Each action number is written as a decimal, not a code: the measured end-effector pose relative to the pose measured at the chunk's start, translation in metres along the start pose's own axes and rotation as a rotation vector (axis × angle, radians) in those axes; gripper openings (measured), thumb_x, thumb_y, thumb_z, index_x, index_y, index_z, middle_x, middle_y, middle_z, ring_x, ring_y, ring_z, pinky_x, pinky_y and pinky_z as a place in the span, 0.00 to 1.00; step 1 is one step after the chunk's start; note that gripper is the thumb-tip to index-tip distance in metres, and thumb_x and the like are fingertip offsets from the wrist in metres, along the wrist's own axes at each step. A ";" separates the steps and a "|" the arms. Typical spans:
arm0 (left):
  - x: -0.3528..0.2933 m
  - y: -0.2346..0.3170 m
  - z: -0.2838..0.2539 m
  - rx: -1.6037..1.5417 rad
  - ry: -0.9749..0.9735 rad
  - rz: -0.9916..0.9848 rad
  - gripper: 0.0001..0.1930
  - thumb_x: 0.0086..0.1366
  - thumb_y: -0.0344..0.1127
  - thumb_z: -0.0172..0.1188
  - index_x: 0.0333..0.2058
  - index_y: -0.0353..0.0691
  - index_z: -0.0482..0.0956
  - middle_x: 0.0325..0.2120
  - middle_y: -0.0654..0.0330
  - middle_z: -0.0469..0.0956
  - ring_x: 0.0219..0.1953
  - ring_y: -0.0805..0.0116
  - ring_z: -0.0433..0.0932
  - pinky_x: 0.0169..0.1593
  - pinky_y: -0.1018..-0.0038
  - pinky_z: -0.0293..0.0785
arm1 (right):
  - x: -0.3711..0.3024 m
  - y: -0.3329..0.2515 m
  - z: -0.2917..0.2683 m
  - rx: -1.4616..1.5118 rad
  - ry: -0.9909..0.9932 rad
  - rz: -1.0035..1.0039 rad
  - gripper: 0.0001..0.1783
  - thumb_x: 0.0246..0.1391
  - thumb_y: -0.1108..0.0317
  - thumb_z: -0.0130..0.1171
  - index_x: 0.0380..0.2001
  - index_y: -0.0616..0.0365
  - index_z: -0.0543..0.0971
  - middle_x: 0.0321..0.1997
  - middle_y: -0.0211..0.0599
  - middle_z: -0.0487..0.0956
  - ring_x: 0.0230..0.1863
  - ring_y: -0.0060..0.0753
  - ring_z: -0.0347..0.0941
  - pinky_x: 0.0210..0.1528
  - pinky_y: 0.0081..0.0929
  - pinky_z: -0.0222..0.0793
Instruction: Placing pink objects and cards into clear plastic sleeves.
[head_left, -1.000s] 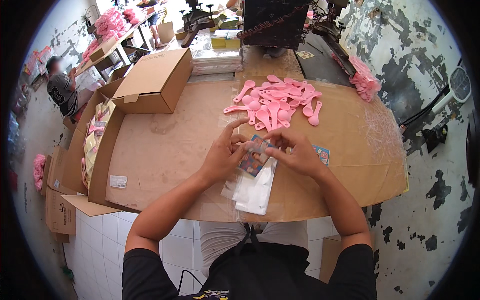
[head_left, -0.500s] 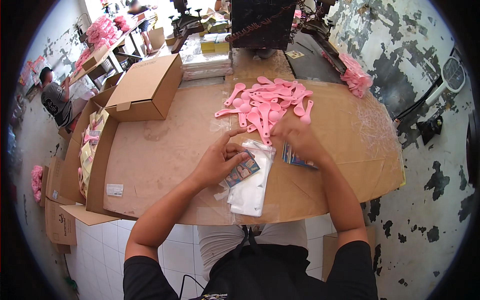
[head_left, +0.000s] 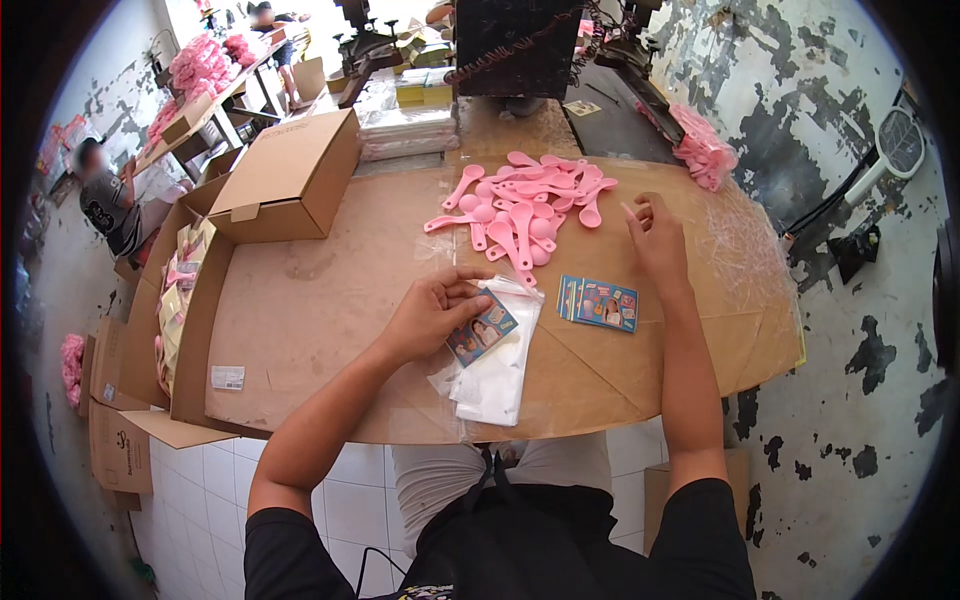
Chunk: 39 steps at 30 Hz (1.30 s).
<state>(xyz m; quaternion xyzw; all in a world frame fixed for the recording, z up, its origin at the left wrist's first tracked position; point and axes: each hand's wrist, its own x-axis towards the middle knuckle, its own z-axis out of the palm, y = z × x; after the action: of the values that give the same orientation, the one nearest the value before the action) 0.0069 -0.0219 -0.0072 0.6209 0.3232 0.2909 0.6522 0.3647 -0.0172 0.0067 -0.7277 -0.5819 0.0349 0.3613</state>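
Right hand (head_left: 658, 240) has swung out to the right since half a second ago, off the little stack of cards (head_left: 607, 304), so that stack's in full view now just right of center. Left hand (head_left: 436, 312) has its grip pinched down on one blue card (head_left: 483, 330), thumb on top, fingers tucked behind. That card's in the middle of the frame, tilted with its upper end leaning right, sitting over a pile of clear plastic bags (head_left: 490, 385). Looks-wise it's a small flat rectangle, blue edges, colorful printed picture with what look like people on it, same sort of design as the top one in the stack. Right hand's grip is loosely curled, fingers bent a bit apart, and honestly can't tell if it's got anything. Just up and left of it there's a messy heap of glossy pink spoons (head_left: 520, 215) on the brown tabletop (head_left: 330, 340), round bowls and a hole in the handle ends. Big cardboard box (head_left: 285, 175) sits upper left.
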 end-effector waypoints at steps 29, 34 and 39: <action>0.006 -0.001 0.028 -0.152 0.062 0.108 0.19 0.70 0.27 0.60 0.57 0.30 0.73 0.44 0.55 0.82 0.46 0.75 0.82 0.50 0.79 0.80 | -0.061 -0.083 0.032 1.112 -0.205 -0.152 0.23 0.64 0.76 0.59 0.60 0.66 0.71 0.46 0.35 0.72 0.38 0.23 0.81 0.39 0.22 0.80; 0.004 0.000 0.028 -0.170 0.053 0.093 0.18 0.70 0.27 0.60 0.57 0.30 0.73 0.45 0.54 0.82 0.46 0.75 0.81 0.50 0.79 0.80 | -0.065 -0.086 0.035 1.121 -0.182 -0.148 0.23 0.63 0.76 0.60 0.60 0.67 0.71 0.49 0.37 0.74 0.39 0.24 0.81 0.39 0.21 0.80; 0.005 -0.002 0.029 -0.182 0.078 0.070 0.19 0.70 0.27 0.60 0.58 0.30 0.72 0.45 0.56 0.82 0.45 0.75 0.81 0.48 0.80 0.80 | -0.063 -0.086 0.033 1.142 -0.124 -0.159 0.23 0.64 0.75 0.60 0.60 0.68 0.70 0.48 0.37 0.74 0.40 0.25 0.82 0.39 0.22 0.80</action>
<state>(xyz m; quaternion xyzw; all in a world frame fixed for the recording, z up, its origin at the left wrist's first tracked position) 0.0325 -0.0357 -0.0093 0.5581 0.2988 0.3654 0.6824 0.2582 -0.0511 0.0083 -0.3680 -0.5437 0.3586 0.6636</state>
